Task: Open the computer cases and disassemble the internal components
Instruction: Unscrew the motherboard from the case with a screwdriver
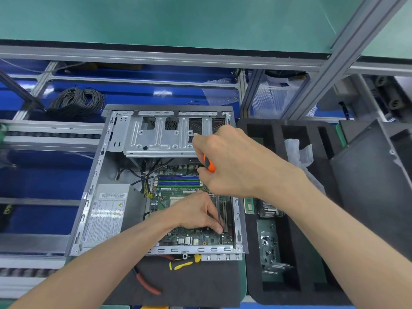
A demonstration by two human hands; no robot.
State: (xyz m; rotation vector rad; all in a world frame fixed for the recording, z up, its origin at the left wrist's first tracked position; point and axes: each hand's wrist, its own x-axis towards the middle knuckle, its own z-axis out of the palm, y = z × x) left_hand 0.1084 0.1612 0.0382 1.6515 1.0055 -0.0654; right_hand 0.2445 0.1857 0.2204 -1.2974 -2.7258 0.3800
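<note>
Head view: open computer case (pixel 95 175) lying on the bench, motherboard (pixel 178 204) exposed. Right hand (pixel 231 161) grips an orange-handled screwdriver (pixel 209 163); left hand (pixel 198 211) pinches its shaft (pixel 218 210) low, near the board's right edge.

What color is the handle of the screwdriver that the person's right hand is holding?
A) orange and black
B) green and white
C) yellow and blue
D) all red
A: the right hand grips a screwdriver whose handle shows orange with a black band, held over the motherboard inside the open computer case.
</note>
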